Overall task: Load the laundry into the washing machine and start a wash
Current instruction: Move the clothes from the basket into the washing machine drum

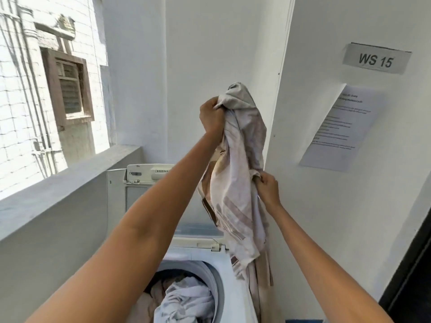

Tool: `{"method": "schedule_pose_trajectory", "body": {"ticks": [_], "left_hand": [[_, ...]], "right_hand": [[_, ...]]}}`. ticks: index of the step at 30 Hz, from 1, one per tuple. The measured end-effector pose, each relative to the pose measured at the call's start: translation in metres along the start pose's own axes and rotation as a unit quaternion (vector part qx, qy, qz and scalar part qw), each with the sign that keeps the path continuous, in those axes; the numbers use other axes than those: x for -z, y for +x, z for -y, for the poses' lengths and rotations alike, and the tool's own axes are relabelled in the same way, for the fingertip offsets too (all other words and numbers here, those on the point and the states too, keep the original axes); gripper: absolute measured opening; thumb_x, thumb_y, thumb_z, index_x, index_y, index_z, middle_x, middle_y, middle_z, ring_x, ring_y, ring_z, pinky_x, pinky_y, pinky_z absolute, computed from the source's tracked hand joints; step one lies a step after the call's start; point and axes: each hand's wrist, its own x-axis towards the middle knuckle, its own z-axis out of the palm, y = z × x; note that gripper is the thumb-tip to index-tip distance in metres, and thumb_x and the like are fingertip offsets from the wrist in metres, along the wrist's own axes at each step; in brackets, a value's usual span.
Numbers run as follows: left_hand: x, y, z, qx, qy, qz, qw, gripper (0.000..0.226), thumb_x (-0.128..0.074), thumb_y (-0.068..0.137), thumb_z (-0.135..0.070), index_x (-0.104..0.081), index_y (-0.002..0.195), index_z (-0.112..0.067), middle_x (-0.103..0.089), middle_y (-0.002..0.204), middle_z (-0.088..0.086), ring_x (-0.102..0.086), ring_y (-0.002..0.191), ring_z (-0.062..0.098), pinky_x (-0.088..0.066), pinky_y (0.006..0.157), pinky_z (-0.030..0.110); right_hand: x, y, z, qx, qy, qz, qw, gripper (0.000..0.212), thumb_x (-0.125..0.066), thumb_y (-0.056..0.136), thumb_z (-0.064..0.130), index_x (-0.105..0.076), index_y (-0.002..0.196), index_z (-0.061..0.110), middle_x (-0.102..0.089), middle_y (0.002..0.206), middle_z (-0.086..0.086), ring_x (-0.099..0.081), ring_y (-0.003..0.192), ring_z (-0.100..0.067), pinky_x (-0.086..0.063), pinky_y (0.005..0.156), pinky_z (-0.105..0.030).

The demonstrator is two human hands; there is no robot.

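Note:
A long pale sheet with beige stripes (240, 183) hangs in the air above a white top-loading washing machine (229, 259). My left hand (212, 115) grips its bunched top, raised high. My right hand (268, 187) pinches the sheet's right edge lower down. The sheet's lower end trails past the machine's right side. The machine's lid (144, 194) stands open at the back. Inside the drum (210, 273) lie white and beige clothes (184, 301).
A grey concrete ledge (70, 183) runs along the left under an open window. White walls close in behind and to the right, with a "WS 15" sign (375, 59) and a printed notice (342, 129). A dark door frame (410, 276) stands at the right.

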Motion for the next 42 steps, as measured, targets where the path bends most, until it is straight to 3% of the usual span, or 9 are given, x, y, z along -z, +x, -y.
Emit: {"method": "schedule_pose_trajectory", "body": {"ticks": [5, 9, 15, 23, 26, 29, 34, 37, 42], "left_hand": [[0.031, 0.029, -0.025, -0.005, 0.052, 0.030, 0.998, 0.025, -0.052, 0.081, -0.005, -0.048, 0.059, -0.017, -0.049, 0.054, -0.006, -0.044, 0.055, 0.010, -0.028, 0.042, 0.015], [0.070, 0.036, -0.007, 0.002, 0.077, 0.035, 0.996, 0.033, -0.049, 0.079, -0.004, -0.038, 0.052, -0.018, -0.039, 0.049, -0.007, -0.036, 0.052, 0.010, -0.022, 0.039, 0.016], [0.122, 0.017, 0.051, 0.036, 0.184, 0.074, 0.979, 0.023, -0.049, 0.079, -0.001, -0.070, 0.076, -0.008, -0.067, 0.076, 0.019, -0.066, 0.083, 0.028, -0.033, 0.047, 0.014], [0.154, 0.002, 0.086, 0.097, 0.249, 0.119, 0.956, 0.019, -0.050, 0.082, -0.008, -0.067, 0.075, -0.008, -0.068, 0.089, 0.023, -0.066, 0.091, 0.034, -0.038, 0.063, 0.029], [0.175, 0.005, 0.089, 0.117, 0.271, 0.132, 0.946, 0.027, -0.050, 0.085, -0.016, -0.051, 0.059, -0.008, -0.059, 0.071, 0.023, -0.060, 0.079, 0.040, -0.033, 0.062, 0.030], [0.193, 0.002, 0.093, 0.123, 0.200, 0.184, 0.954, 0.021, -0.050, 0.088, -0.015, -0.053, 0.067, -0.014, -0.048, 0.071, 0.004, -0.040, 0.078, 0.012, -0.032, 0.066, 0.029], [0.220, -0.017, 0.107, 0.176, 0.145, 0.191, 0.955, 0.014, -0.051, 0.094, -0.015, -0.063, 0.092, -0.007, -0.058, 0.092, 0.008, -0.052, 0.090, 0.016, -0.044, 0.078, 0.028], [0.240, -0.032, 0.132, 0.204, 0.316, 0.249, 0.893, 0.034, -0.042, 0.100, -0.021, -0.061, 0.113, 0.005, -0.061, 0.117, 0.021, -0.057, 0.111, 0.028, -0.044, 0.096, 0.036], [0.263, -0.071, 0.160, 0.301, 0.496, 0.410, 0.703, 0.048, -0.062, 0.090, -0.020, -0.047, 0.131, -0.001, -0.054, 0.132, 0.016, -0.056, 0.101, 0.022, -0.043, 0.067, 0.026]], "right_hand": [[-0.038, 0.007, 0.103, 0.033, 0.225, -0.020, 0.973, 0.042, -0.045, 0.088, 0.016, -0.060, 0.052, 0.031, -0.062, 0.056, 0.020, -0.052, 0.057, 0.004, -0.042, 0.057, -0.013], [-0.071, -0.004, 0.106, 0.021, 0.084, 0.068, 0.994, 0.037, -0.045, 0.094, 0.009, -0.047, 0.059, 0.020, -0.057, 0.064, -0.002, -0.049, 0.063, -0.011, -0.037, 0.064, -0.028], [-0.100, -0.033, 0.061, -0.114, 0.051, 0.276, 0.953, 0.028, -0.044, 0.092, -0.009, -0.057, 0.116, -0.013, -0.062, 0.101, -0.024, -0.057, 0.071, -0.029, -0.048, 0.064, -0.029], [-0.080, -0.067, -0.014, -0.041, -0.115, 0.115, 0.986, 0.004, -0.064, 0.082, 0.020, -0.068, 0.084, 0.019, -0.069, 0.084, -0.005, -0.064, 0.078, -0.027, -0.050, 0.066, -0.037], [-0.077, -0.077, -0.038, -0.015, -0.131, 0.026, 0.991, 0.044, -0.073, 0.076, 0.041, -0.049, 0.106, 0.020, -0.056, 0.104, -0.002, -0.061, 0.087, -0.028, -0.043, 0.063, -0.032], [-0.088, -0.073, -0.045, -0.030, -0.200, 0.167, 0.965, 0.083, -0.073, 0.075, 0.050, -0.031, 0.141, 0.020, -0.039, 0.144, -0.003, -0.052, 0.120, -0.025, -0.047, 0.089, -0.042], [-0.119, -0.066, -0.030, 0.014, -0.200, 0.177, 0.964, 0.018, -0.056, 0.092, 0.026, -0.059, 0.081, 0.013, -0.068, 0.090, -0.016, -0.063, 0.091, -0.037, -0.037, 0.062, -0.034], [-0.111, -0.053, -0.030, 0.005, -0.201, 0.096, 0.975, 0.020, -0.051, 0.094, 0.018, -0.062, 0.084, 0.003, -0.066, 0.090, -0.025, -0.062, 0.084, -0.042, -0.033, 0.059, -0.033], [-0.093, -0.035, -0.032, -0.034, -0.204, 0.026, 0.978, 0.017, -0.046, 0.091, 0.012, -0.062, 0.087, 0.006, -0.064, 0.096, -0.029, -0.060, 0.086, -0.045, -0.034, 0.062, -0.034]]}}
